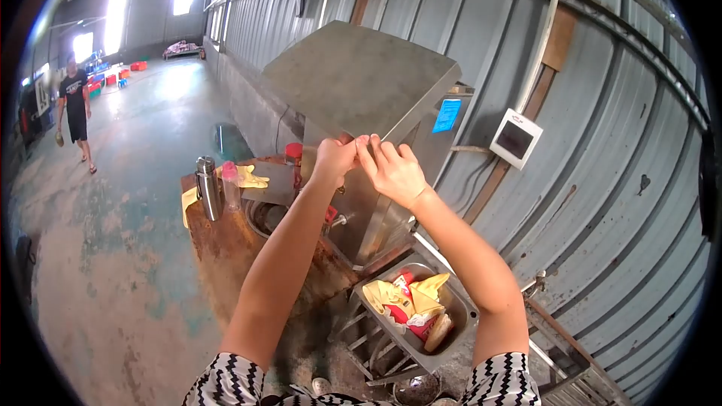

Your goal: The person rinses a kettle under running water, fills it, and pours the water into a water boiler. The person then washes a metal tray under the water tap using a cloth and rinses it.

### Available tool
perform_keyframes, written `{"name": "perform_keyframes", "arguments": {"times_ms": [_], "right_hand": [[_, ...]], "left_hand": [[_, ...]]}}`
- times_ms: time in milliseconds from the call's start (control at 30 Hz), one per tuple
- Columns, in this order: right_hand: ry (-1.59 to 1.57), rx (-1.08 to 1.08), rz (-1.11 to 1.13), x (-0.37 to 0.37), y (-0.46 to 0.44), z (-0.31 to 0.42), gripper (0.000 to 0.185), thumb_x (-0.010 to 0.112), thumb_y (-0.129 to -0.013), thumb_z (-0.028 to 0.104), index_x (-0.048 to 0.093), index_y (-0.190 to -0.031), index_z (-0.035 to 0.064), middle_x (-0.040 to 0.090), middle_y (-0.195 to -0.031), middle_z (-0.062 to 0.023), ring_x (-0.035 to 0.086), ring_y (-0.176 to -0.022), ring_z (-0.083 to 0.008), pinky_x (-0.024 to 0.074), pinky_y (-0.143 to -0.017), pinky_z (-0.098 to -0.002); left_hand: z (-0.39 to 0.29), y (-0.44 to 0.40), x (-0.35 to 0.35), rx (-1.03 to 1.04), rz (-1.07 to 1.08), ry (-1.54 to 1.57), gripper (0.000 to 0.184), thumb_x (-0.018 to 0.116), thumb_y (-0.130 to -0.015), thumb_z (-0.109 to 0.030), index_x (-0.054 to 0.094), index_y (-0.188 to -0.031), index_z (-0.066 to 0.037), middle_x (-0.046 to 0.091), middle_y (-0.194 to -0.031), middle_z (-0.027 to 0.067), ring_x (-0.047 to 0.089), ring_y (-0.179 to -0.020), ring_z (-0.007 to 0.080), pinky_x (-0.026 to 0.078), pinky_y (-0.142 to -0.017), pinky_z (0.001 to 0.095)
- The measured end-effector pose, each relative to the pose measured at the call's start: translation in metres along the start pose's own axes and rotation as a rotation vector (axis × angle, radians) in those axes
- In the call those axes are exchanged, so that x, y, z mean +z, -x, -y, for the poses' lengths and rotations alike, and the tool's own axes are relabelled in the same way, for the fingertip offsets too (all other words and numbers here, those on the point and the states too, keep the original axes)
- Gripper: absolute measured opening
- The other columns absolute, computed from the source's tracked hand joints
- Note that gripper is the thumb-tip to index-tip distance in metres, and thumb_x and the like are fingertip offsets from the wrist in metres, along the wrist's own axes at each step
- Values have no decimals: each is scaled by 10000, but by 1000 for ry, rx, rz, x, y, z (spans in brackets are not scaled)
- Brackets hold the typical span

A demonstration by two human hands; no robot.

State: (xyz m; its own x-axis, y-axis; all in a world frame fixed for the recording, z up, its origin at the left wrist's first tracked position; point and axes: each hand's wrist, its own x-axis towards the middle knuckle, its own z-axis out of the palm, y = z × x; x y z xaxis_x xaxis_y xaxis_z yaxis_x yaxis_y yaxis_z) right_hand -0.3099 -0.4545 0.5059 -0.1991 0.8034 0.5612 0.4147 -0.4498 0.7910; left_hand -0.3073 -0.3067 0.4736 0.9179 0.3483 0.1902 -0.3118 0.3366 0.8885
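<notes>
Both arms reach forward to the near corner of a large metal cabinet (pixel 361 68) with a flat grey top. My left hand (pixel 336 158) is at the cabinet's front edge, its fingers curled and pressed together. Touching or nearly touching it, my right hand (pixel 391 171) has its thumb and index finger brought together, with the other fingers bent and raised. Whatever lies between the fingertips is too small or hidden to make out. A blue label (pixel 447 116) is on the cabinet's side, right of my hands.
A rusty table (pixel 218 248) at left bears a steel flask (pixel 207 188), a pink-capped bottle (pixel 231 184) and yellow gloves (pixel 252 177). Below right, a metal sink (pixel 460 323) holds yellow and red packaging. A person (pixel 76 101) walks at far left. A panel (pixel 516 138) hangs on the wall.
</notes>
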Motion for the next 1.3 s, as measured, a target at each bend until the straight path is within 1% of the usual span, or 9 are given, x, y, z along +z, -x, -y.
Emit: {"name": "perform_keyframes", "arguments": {"times_ms": [67, 133, 300, 500, 567, 833, 1100, 1167, 1300], "right_hand": [[-1, -10, 5, 5, 0, 2, 471, 517, -681, 160, 470, -1107, -35, 574, -964, -141, 507, -768, -167, 388, -561, -278], [2, 33, 50, 7, -1, 4, 420, 504, -693, 159, 498, -1070, -27, 572, -970, -116, 499, -796, -169, 381, -601, -294], [-250, 190, 41, -4, 2, -8, 364, 582, -654, 186, 549, -979, 26, 571, -963, -68, 498, -791, -193, 386, -614, -315], [-449, 1253, -200, 15, 52, -91, 382, 565, -794, 314, 568, -1026, 10, 591, -902, -143, 515, -811, -256, 415, -743, -333], [-773, 1375, -431, 58, 86, -125, 496, 509, -833, 389, 517, -1115, -19, 592, -926, -149, 527, -833, -230, 412, -767, -328], [-1133, 1717, -275, 24, 90, -135, 466, 471, -851, 405, 562, -1023, -19, 455, -686, 10, 363, -581, -77, 307, -535, -220], [-981, 1814, -458, -69, 199, -45, 317, 489, -857, 334, 591, -847, 33, 514, -727, 9, 416, -666, -85, 338, -551, -228], [-883, 1940, -466, -115, 252, 1, 291, 499, -857, 318, 597, -865, 45, 486, -697, 24, 416, -684, -75, 339, -557, -216], [-747, 2051, -780, -240, 327, 106, 360, 456, -887, 294, 507, -1136, 39, 487, -776, 48, 432, -688, -49, 342, -564, -194]], "left_hand": [[-1, -2, -2, -21, 19, 1, 234, 667, -736, -187, 516, -717, -9, 548, -706, 52, 552, -602, 128, 451, -504, 225], [-1, -2, -2, -50, 76, 107, 181, 638, -764, -145, 506, -752, -22, 559, -791, 57, 560, -685, 125, 493, -657, 276], [13, -11, -12, -76, 225, 223, 192, 627, -762, -106, 456, -786, -20, 533, -831, 75, 548, -716, 159, 508, -663, 293], [43, -9, -28, 27, 117, 53, 212, 632, -739, -85, 477, -858, -4, 485, -821, 59, 512, -740, 136, 513, -684, 265], [50, -2, -27, 44, 104, 55, 259, 633, -740, -79, 469, -923, 3, 491, -831, 57, 516, -757, 132, 505, -687, 269], [79, 2, -28, 266, 231, -70, 298, 602, -754, -17, 434, -1000, -16, 508, -850, 48, 525, -752, 114, 443, -630, 230], [92, 72, -20, 325, 379, -301, 389, 615, -695, 24, 447, -1043, -14, 515, -838, 39, 496, -743, 114, 409, -692, 241], [111, 103, -14, 490, 424, -481, 401, 625, -682, 22, 449, -1040, -18, 519, -850, 49, 495, -732, 125, 414, -691, 252], [136, 189, 15, 484, 668, -519, 539, 675, -670, -43, 398, -1128, 17, 530, -933, 138, 532, -816, 230, 434, -735, 309]]}}
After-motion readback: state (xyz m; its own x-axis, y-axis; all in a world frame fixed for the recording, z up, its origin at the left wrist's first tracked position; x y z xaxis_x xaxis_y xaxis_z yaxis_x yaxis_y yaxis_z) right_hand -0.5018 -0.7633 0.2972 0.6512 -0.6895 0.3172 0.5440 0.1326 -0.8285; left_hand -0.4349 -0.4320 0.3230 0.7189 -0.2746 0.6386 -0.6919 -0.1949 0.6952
